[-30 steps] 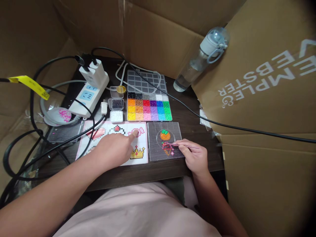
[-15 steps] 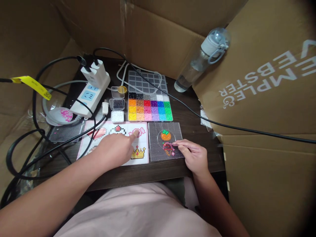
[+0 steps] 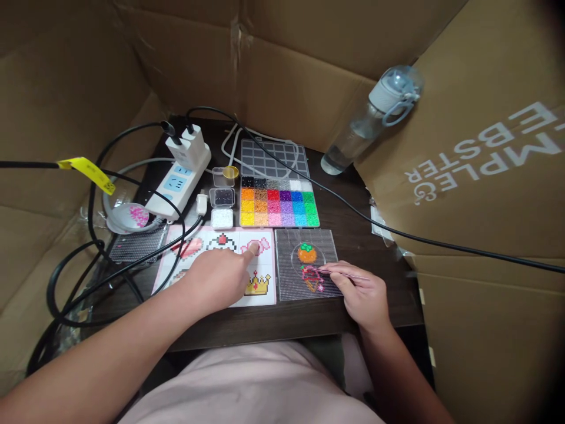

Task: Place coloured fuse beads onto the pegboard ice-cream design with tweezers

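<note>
My left hand (image 3: pixel 220 275) rests on a pattern sheet (image 3: pixel 207 244) of pixel pictures, its index finger stretched out to the pink candy picture (image 3: pixel 258 244) while the other fingers are curled. My right hand (image 3: pixel 362 291) pinches thin tweezers (image 3: pixel 338 272) whose tip sits at a red and pink bead figure (image 3: pixel 311 278) on the clear pegboard (image 3: pixel 326 244). An orange bead fruit (image 3: pixel 306 253) with a green top lies just above that figure. A tray of sorted coloured beads (image 3: pixel 279 205) stands behind the pegboard and sheet.
A white power strip (image 3: pixel 180 179) with plugs and several black cables crosses the left side of the dark table (image 3: pixel 353 224). Small bead boxes (image 3: pixel 222 206) sit beside the tray. A clear water bottle (image 3: pixel 375 115) leans at the back right. Cardboard walls surround the table.
The camera view has shifted, so everything sits further right and lower in the picture. Both hands keep the same positions on the sheet and pegboard.
</note>
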{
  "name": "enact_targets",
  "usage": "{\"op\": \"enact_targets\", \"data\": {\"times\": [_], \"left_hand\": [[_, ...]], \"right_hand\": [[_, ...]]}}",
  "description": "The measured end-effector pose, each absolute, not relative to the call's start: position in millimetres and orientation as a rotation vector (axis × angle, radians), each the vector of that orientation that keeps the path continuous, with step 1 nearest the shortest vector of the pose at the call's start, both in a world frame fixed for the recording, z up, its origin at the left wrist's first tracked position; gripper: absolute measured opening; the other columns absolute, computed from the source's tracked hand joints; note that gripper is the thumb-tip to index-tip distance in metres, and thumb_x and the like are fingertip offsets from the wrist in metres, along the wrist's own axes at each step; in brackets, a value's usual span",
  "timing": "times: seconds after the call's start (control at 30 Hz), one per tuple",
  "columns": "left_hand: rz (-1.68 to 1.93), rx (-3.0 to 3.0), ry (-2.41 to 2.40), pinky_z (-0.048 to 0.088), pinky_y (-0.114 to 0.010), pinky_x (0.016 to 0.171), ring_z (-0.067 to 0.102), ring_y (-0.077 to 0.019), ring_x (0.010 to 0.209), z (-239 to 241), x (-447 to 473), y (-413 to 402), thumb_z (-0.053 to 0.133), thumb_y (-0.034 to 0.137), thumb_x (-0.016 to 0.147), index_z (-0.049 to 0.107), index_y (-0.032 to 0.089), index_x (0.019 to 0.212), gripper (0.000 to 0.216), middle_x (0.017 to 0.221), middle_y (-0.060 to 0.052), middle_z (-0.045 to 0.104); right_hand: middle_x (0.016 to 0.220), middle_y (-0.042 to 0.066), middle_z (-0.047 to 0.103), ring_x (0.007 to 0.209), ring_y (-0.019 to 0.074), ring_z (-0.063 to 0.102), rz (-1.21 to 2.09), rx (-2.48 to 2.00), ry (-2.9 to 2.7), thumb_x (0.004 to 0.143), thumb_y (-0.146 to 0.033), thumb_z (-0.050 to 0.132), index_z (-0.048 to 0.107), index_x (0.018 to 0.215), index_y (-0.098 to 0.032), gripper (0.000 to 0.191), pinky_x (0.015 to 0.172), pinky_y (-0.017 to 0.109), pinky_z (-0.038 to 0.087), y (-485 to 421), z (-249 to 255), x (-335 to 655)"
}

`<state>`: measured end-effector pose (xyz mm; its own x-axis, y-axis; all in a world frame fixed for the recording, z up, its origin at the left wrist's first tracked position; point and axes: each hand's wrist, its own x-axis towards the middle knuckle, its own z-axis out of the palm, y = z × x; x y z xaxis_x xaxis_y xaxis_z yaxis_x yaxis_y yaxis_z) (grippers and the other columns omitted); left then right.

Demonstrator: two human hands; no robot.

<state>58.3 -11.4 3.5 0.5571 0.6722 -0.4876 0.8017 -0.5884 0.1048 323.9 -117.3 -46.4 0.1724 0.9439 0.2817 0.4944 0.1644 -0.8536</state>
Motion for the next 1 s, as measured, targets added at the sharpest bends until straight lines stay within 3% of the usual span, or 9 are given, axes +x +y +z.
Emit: {"op": "enact_targets", "data": {"times": [0.3, 0.6, 0.77, 0.87, 1.0], "left_hand": [[-0.575, 2.472, 1.217, 0.048, -0.041, 0.063, 0.069, -0.0366, 0.084, 3.5, 59.9, -10.2, 0.033, 0.024, 0.086, 0.032, 0.024, 0.152, 0.065, 0.085, -0.016, 0.074], [-0.532, 2.426, 1.251, 0.047, -0.038, 0.065, 0.069, -0.0331, 0.085, 2.3, 54.9, -4.7, 0.033, 0.026, 0.088, 0.038, 0.035, 0.148, 0.06, 0.087, -0.012, 0.074], [-0.484, 2.352, 1.249, 0.048, -0.037, 0.067, 0.069, -0.0305, 0.089, -0.4, 50.6, -1.1, 0.034, 0.026, 0.089, 0.042, 0.034, 0.146, 0.058, 0.091, -0.012, 0.075], [-0.377, 2.268, 1.222, 0.049, -0.035, 0.076, 0.069, -0.0256, 0.095, -1.3, 47.2, 4.2, 0.037, 0.026, 0.089, 0.048, 0.034, 0.142, 0.055, 0.105, -0.008, 0.076], [-0.222, 2.1, 1.161, 0.049, -0.032, 0.091, 0.064, -0.0216, 0.112, -5.9, 41.9, 13.7, 0.043, 0.023, 0.086, 0.056, 0.037, 0.135, 0.053, 0.132, 0.001, 0.065]], "right_hand": [[0.086, 0.002, 0.078, 0.079, 0.0181, 0.073, 0.602, -1.478, -1.437, 0.086, -0.016, 0.064, 0.079, 0.088, -0.027, 0.018, 0.075, 0.03, 0.06, -116.7, -45.4, 322.0], [0.086, 0.0, 0.078, 0.081, 0.0168, 0.073, 0.608, -1.483, -1.426, 0.086, -0.016, 0.064, 0.079, 0.087, -0.028, 0.019, 0.077, 0.028, 0.059, -117.4, -45.1, 321.7], [0.086, 0.0, 0.078, 0.081, 0.0166, 0.074, 0.616, -1.476, -1.408, 0.086, -0.017, 0.065, 0.079, 0.086, -0.028, 0.018, 0.076, 0.027, 0.059, -117.6, -46.1, 321.7], [0.087, 0.0, 0.078, 0.081, 0.0166, 0.074, 0.615, -1.484, -1.409, 0.086, -0.017, 0.065, 0.079, 0.086, -0.028, 0.017, 0.076, 0.027, 0.059, -117.5, -47.0, 321.9], [0.086, 0.001, 0.079, 0.08, 0.0171, 0.074, 0.598, -1.497, -1.403, 0.085, -0.019, 0.066, 0.079, 0.086, -0.026, 0.015, 0.076, 0.027, 0.06, -117.8, -47.0, 322.2]]}}
